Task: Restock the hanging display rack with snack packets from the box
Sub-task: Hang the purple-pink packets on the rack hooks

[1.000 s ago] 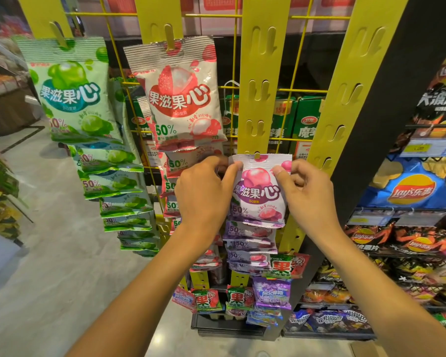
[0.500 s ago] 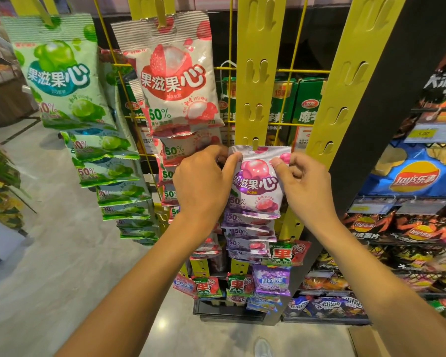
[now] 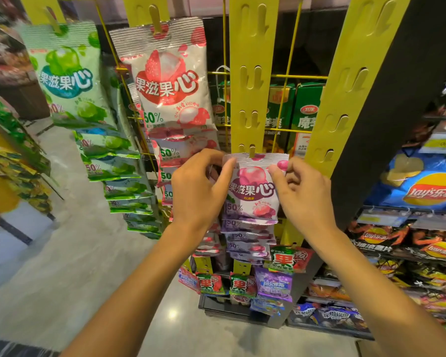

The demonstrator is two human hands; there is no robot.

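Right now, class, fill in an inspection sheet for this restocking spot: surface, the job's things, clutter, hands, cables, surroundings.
Surface: grey polished floor; no table seen.
Job's things: purple snack packet at a hook of the middle yellow strip, its top edge level with the hook tab; more purple packets hang below it. Green packets and red packets fill the strips to the left. The right yellow strip has bare hooks. Box: nothing seen.
Clutter: nothing seen.
Hands: left hand and right hand each pinch an upper corner of the purple snack packet.
Cables: nothing seen.
Surroundings: crisp bags on shelves at right.
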